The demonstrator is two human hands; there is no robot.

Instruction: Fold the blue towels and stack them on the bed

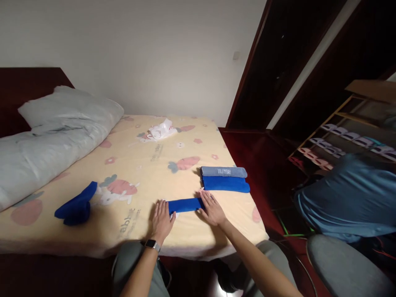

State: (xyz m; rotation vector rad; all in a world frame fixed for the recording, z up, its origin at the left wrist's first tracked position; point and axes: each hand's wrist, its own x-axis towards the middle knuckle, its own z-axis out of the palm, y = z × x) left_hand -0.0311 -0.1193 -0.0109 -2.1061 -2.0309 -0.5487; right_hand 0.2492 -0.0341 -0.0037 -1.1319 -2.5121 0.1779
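Note:
A narrow blue towel point(186, 205), folded or rolled into a strip, lies on the bed near its front edge. My left hand point(162, 218) rests on its left end, fingers stretched forward and thumb out along the side. On the other end lies my right hand point(213, 207), palm down with fingers extended. Just beyond the right hand are two rolled towels side by side: a blue one point(225, 184) and a grey one point(230, 172) with white lettering. Far to the left sits a crumpled blue cloth point(78, 204).
The bed point(148, 173) has a yellow sheet printed with carrots and rabbits. A white plastic bag point(162, 130) lies toward the wall, and a pale quilt point(62, 132) is heaped at the left. To the right stand a shoe rack point(337, 111) and a cloth-covered heap point(346, 198).

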